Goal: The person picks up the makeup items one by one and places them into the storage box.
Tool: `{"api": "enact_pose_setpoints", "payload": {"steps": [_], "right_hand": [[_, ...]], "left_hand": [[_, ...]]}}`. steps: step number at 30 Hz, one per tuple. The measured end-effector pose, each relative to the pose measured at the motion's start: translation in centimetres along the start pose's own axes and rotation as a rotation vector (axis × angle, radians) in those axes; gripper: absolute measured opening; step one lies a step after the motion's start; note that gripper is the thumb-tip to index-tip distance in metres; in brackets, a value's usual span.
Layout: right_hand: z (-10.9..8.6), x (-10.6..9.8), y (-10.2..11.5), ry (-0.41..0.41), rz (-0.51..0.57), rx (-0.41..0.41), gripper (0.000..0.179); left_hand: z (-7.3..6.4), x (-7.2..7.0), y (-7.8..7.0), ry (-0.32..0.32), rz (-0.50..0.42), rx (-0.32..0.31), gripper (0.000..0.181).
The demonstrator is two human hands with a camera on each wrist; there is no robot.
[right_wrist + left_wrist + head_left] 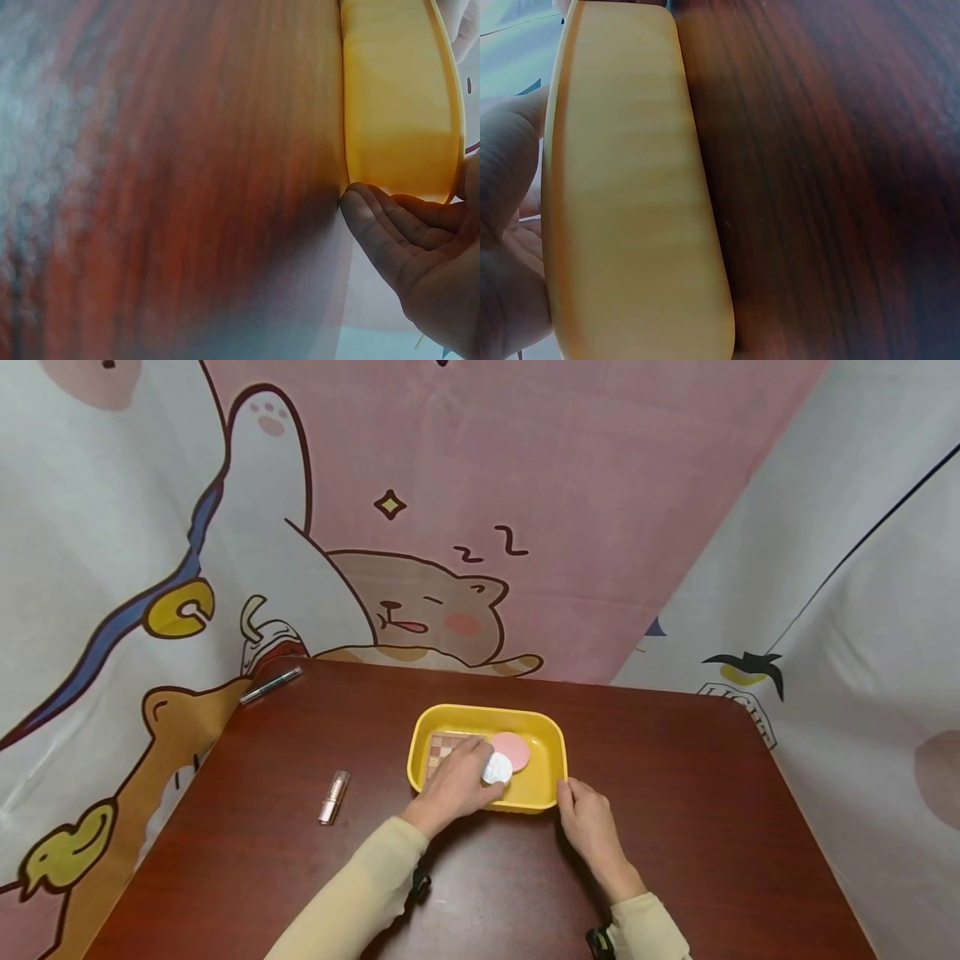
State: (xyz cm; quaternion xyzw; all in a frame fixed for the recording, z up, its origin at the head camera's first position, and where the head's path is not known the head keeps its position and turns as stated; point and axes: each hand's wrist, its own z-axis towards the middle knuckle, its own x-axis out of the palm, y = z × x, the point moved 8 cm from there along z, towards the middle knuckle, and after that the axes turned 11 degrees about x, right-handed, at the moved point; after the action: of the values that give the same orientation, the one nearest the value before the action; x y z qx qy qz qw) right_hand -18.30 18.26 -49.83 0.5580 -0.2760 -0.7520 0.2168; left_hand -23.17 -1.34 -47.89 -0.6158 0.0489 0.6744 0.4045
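A yellow plastic tray with raised walls sits on the table. My left hand reaches over its near wall and grips a small round white item, thumb on the near side and fingers on the far side. That item overlaps a flat pink disc, and a checkered makeup palette lies at the tray's left, partly under the hand. With my right hand I hold the tray's near right corner. In the right wrist view, the right fingers meet the tray's outer wall.
A lipstick tube lies on the dark wooden table, left of the tray. Farther back, a slim dark pen-like tube rests near the table's left edge. Cartoon-printed cloth hangs behind and beside the table.
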Motion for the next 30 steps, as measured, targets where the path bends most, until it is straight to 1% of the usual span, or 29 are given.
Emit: {"api": "enact_pose_setpoints", "payload": {"steps": [6, 14, 21, 25, 30], "right_hand": [[0.0, 0.1, 0.0, 0.003, -0.001, 0.006, 0.034], [0.0, 0.1, -0.1, 0.013, -0.002, 0.016, 0.033], [0.0, 0.0, 0.1, 0.008, -0.001, 0.008, 0.033], [0.0, 0.0, 0.1, 0.004, 0.003, 0.002, 0.034], [0.0, 0.0, 0.1, -0.002, -0.002, 0.003, 0.033]], "left_hand": [[0.2, 0.3, 0.1, 0.017, 0.009, -0.004, 0.038], [0.8, 0.6, 0.2, 0.042, 0.013, 0.01, 0.034], [1.0, 0.9, 0.5, 0.075, -0.011, -0.02, 0.034], [1.1, 0.9, 0.6, 0.083, -0.042, -0.038, 0.036], [1.3, 0.9, 0.4, 0.088, -0.072, -0.02, 0.037]]}}
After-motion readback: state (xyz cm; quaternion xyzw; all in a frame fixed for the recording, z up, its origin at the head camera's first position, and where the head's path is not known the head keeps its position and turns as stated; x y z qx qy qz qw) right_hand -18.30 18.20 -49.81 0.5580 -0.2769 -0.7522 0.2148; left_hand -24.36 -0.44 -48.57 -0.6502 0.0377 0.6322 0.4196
